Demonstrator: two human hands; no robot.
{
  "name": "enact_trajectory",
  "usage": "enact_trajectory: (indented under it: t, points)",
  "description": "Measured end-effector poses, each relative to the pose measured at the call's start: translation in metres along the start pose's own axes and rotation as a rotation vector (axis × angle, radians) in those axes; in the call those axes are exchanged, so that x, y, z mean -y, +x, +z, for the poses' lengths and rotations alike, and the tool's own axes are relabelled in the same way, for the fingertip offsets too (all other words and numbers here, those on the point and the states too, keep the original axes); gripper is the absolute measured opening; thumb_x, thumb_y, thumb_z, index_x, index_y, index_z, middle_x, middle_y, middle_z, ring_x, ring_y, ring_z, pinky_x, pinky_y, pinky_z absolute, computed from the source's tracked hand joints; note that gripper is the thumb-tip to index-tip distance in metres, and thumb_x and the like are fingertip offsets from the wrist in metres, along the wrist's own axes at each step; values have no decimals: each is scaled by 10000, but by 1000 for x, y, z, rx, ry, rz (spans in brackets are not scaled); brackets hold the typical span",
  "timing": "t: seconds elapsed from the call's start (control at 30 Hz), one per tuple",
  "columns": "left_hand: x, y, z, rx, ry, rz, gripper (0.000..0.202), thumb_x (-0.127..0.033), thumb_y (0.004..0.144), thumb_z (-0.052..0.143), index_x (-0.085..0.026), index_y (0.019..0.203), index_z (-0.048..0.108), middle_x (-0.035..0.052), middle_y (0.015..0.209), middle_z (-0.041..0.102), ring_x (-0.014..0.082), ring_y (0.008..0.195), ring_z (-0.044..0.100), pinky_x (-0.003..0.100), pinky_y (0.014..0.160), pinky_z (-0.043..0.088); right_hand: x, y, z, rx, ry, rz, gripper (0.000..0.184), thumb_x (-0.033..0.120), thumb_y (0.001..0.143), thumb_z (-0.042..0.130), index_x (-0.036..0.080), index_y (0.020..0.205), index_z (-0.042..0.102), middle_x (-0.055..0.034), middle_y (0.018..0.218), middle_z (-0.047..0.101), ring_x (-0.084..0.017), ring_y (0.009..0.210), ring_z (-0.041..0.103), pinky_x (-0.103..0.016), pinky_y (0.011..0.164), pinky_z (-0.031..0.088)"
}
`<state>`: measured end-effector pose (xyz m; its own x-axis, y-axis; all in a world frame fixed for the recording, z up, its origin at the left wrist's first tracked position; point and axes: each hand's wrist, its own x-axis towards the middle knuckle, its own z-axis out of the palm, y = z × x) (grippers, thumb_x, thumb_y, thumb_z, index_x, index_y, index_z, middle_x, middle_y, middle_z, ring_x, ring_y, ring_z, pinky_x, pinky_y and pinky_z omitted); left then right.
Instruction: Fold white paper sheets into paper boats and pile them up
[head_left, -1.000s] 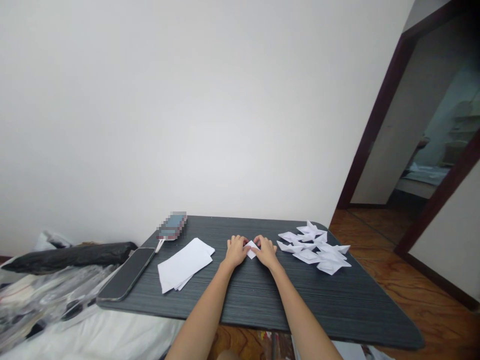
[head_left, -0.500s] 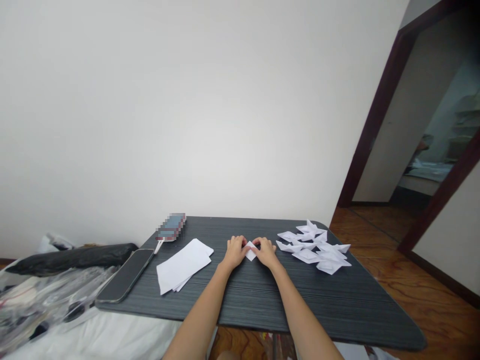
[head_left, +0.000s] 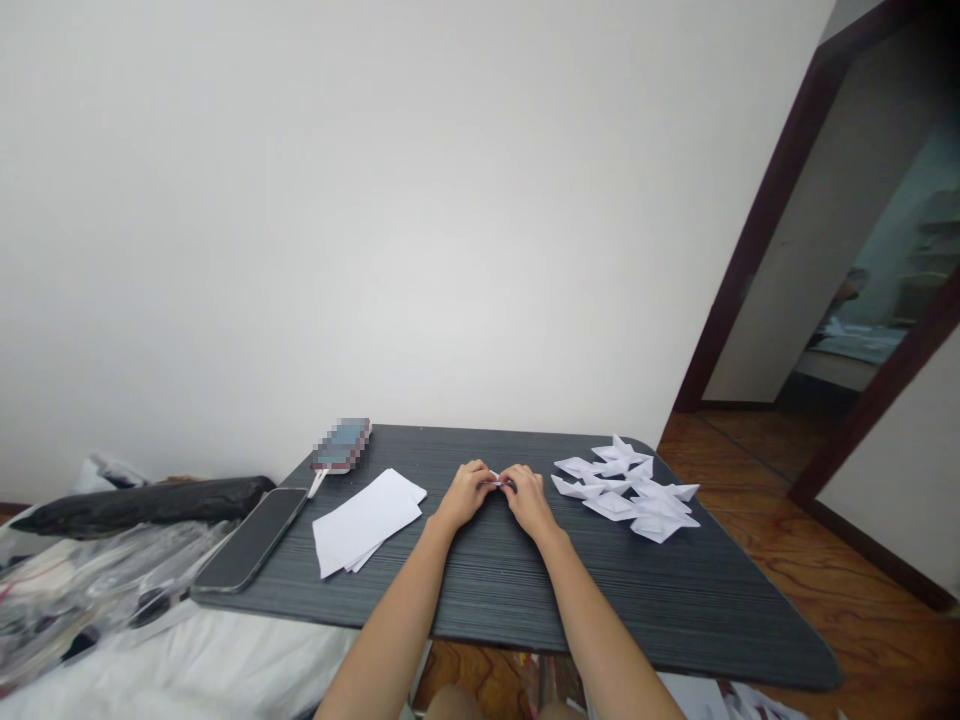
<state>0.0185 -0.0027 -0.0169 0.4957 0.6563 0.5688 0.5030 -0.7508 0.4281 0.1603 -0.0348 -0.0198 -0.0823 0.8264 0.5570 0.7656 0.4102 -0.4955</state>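
Note:
My left hand (head_left: 465, 495) and my right hand (head_left: 527, 499) meet at the middle of a dark wood-grain table (head_left: 525, 590). Both are closed in a pinch on a small folded white paper (head_left: 498, 481), held just above the tabletop and mostly hidden between the fingers. A short stack of white paper sheets (head_left: 365, 520) lies to the left of my left hand. To the right of my right hand lies a heap of several folded white paper boats (head_left: 628, 489).
A dark phone (head_left: 251, 540) lies at the table's left edge, a small blurred box (head_left: 343, 445) beyond it. A black bundle (head_left: 142, 503) and clear plastic bags (head_left: 82, 590) lie left of the table. An open doorway (head_left: 862, 300) and wooden floor are at right.
The small paper lay flat under my fingertips as a visible white diamond; now both hands have closed on it and raised it slightly, so little of it shows. The camera shifted a little.

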Motion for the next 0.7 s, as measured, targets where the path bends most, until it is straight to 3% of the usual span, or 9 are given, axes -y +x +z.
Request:
enact_trajectory:
  t: [0.07,0.17,0.33,0.5,0.7]
  points:
    - [5,-2,0,93,-20,-2,104,-197,737,508,-174,757,607,17,745,538,121,731,493,233,688,372,-8,-1,6,44,16,8,129,92,705,456,191,700,539,-18,753,548,-166,780,456,-281,692,309]
    - [10,-3,-1,130,-38,-23,107,-197,728,515,-169,770,609,21,773,547,122,737,498,226,684,378,-15,-1,11,56,56,16,120,94,697,475,192,701,544,-21,757,551,-167,779,460,-281,693,329]
    - [12,-3,-4,118,-2,-37,128,-211,746,490,-175,783,607,31,809,564,142,795,489,254,744,366,-15,-1,10,53,81,-8,113,104,708,471,186,727,547,-32,766,544,-165,770,465,-283,698,351]
    - [12,-3,-2,97,-11,-46,156,-209,761,467,-163,861,578,29,795,574,129,753,493,239,707,375,-16,0,12,76,30,6,102,141,731,468,179,726,561,-38,763,544,-161,762,473,-276,692,358]
    - [17,-1,3,62,11,-195,156,-232,745,475,-153,735,609,17,682,571,115,637,495,229,630,378,-19,4,16,49,29,104,177,179,751,426,172,678,587,-37,704,564,-147,701,507,-246,673,367]
